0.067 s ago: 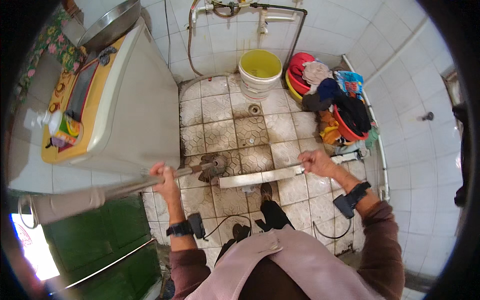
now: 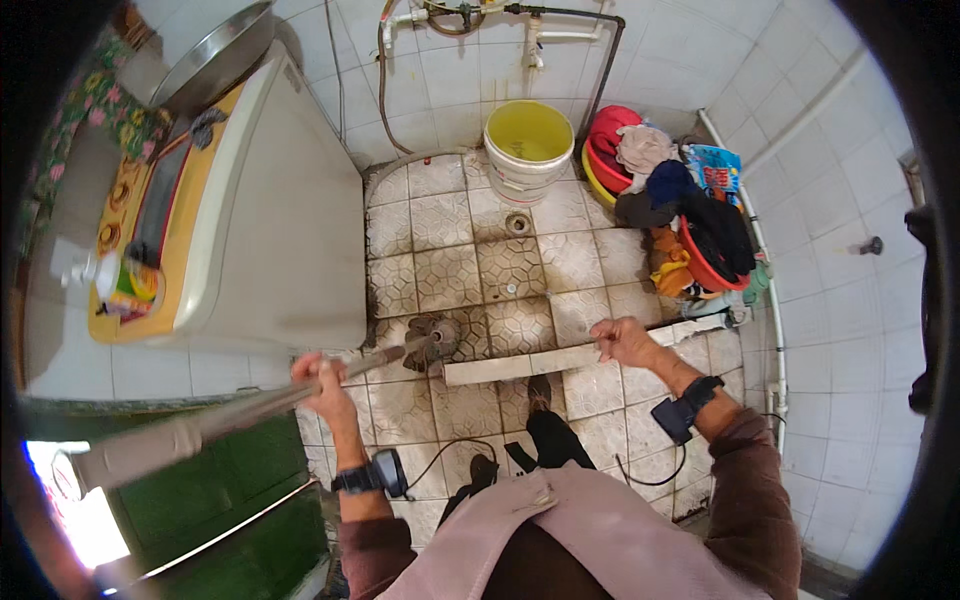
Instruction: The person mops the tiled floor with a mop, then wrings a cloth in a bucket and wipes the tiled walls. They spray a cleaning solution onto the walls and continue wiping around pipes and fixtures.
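the base surface is a floor of cream, patterned square ceramic tiles [image 2: 435, 285]. at left stands a beige, box-shaped cabinet with a yellow top [image 2: 275, 240]. a long, grey-beige tubular mop [image 2: 240, 413] runs from the near left toward the middle of the floor, tilted. a low, straight white strip [image 2: 515, 367] lies across the floor, right of the mop's lower end. a round white plastic bucket with a yellow interior [image 2: 525, 170] stands at the far side. the left hand [image 2: 325, 383] wraps its fingers around the pole. the right hand [image 2: 628, 343] is over the strip, fingers curled; whether they grip anything cannot be told. the dark grey, shaggy mop head [image 2: 445, 350] sits at the floor, just beside the strip's left end.

step in hand, as judged: one-handed support of the mop. the next move appears to call for a firm left grip and clearance from the cabinet.
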Tool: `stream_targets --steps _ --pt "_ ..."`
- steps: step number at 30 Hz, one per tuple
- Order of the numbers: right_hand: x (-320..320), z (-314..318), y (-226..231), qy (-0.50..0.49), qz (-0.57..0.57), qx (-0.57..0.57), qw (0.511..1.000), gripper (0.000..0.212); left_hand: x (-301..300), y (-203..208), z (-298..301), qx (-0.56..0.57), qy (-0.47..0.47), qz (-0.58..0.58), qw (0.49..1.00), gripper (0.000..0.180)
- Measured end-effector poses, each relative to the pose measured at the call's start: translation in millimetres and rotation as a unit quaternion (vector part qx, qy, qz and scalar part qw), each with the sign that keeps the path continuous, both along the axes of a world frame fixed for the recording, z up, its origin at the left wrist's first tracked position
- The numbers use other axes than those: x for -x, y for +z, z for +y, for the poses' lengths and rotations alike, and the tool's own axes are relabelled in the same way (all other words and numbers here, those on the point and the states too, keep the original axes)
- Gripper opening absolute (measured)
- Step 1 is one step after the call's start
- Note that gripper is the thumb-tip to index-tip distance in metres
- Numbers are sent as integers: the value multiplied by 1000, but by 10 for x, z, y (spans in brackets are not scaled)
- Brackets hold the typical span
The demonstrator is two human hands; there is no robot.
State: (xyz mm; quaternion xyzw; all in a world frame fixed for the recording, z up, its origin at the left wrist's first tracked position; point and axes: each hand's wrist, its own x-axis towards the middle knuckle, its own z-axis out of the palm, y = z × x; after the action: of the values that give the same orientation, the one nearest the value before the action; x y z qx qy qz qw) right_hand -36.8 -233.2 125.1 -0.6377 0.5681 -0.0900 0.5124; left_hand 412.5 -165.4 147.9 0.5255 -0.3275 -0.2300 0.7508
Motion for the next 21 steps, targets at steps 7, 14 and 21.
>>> stream_targets --steps 7,14,21 --pt "161 -626 -1702 2 -6 -19 1000 12 236 17 -213 32 4 -53 998 15" --pt "-62 -1064 -3239 97 175 45 979 27 -11 44 -126 -95 130 -258 953 13" --pt "-585 -1594 -4711 67 208 77 973 43 -581 89 216 46 -18 -171 984 55"
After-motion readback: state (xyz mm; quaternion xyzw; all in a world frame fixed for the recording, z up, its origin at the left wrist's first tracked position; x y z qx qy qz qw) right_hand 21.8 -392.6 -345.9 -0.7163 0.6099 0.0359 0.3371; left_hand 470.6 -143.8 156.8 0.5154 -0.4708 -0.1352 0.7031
